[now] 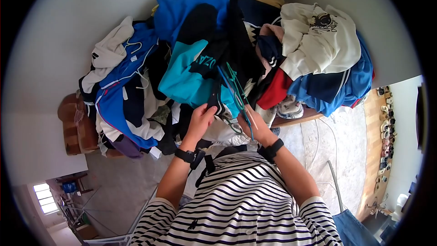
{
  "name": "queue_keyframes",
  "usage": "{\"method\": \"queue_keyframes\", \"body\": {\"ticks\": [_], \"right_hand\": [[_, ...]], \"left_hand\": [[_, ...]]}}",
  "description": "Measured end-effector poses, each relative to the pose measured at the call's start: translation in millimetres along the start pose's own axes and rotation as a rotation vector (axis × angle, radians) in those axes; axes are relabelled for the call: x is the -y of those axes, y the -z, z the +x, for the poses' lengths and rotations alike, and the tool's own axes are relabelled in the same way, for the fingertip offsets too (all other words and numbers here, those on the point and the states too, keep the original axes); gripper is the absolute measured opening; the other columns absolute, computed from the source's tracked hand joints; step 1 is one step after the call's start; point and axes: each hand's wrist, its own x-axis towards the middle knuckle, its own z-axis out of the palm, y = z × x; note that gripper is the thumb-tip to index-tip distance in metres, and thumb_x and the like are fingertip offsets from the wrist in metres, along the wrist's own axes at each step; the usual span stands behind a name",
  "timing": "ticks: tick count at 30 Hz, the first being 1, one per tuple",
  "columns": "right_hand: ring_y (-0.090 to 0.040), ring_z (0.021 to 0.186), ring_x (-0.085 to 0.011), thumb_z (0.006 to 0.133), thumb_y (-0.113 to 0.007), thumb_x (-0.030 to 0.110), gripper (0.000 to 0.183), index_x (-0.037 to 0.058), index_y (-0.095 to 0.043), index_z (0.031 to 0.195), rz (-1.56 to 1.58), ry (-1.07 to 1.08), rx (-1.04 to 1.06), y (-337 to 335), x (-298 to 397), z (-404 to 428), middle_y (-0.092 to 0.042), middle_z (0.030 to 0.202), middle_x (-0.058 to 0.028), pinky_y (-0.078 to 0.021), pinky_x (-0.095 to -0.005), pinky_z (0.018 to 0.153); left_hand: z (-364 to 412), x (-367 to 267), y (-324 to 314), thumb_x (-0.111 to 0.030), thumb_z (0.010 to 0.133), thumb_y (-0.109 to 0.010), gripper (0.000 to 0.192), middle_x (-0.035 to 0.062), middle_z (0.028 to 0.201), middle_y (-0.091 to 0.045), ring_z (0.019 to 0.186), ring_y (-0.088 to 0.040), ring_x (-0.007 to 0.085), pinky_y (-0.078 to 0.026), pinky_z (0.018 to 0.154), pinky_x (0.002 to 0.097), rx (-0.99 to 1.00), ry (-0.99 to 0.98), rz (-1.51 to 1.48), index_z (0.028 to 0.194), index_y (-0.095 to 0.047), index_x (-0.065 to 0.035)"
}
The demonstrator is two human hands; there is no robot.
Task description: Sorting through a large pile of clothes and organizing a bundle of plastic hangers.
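Note:
My left hand (pixel 200 123) is closed on the edge of a dark garment (pixel 214 99) with white stripes, pinched between thumb and fingers. My right hand (pixel 256 125) grips several thin clothes hangers (pixel 236 87), green, blue and pale pink, which point up and away over the pile. Just beyond both hands lies a teal and black garment (pixel 186 87) with lettering. Under and between the hands is a whitish garment (pixel 223 132). A red garment (pixel 275 89) lies beyond my right hand, beside a cream sweatshirt (pixel 322 39) with a dark print.
Clothes are heaped against the wall, with blue and white jackets (pixel 117 99) at left. A brown wooden piece of furniture (pixel 73 126) stands at far left. Shoes (pixel 385 128) line the right wall. A metal rack (pixel 80 217) is at lower left, denim (pixel 353 223) at lower right.

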Motion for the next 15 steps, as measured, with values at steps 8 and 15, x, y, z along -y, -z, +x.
{"method": "queue_keyframes", "body": {"ticks": [8,15], "right_hand": [[-0.065,0.075,-0.0436,0.081,-0.072,0.014,0.041,-0.0035,-0.038,0.095,0.226,-0.137,0.057,-15.3,16.0,32.7,-0.063,0.076,-0.0236,-0.0504,-0.0434,0.063],[-0.068,0.080,-0.0388,0.078,-0.078,0.015,0.047,-0.0021,-0.039,0.099,0.017,-0.107,0.035,-30.6,17.3,29.1,-0.066,0.084,-0.0199,-0.0528,-0.0403,0.069]], "left_hand": [[2.4,3.3,-7.9,-0.023,0.094,-0.063,0.022,-0.0020,0.071,-0.048,0.060,-0.048,0.0074,-0.037,0.056,0.0240,-0.059,-0.043,0.002,0.093,-0.055,-0.0024],[-2.7,-6.9,-15.3,-0.021,0.094,-0.062,0.023,-0.0016,0.070,-0.046,0.055,-0.045,0.0083,-0.034,0.051,0.0239,-0.085,0.062,-0.157,0.100,-0.054,0.0000]]}}
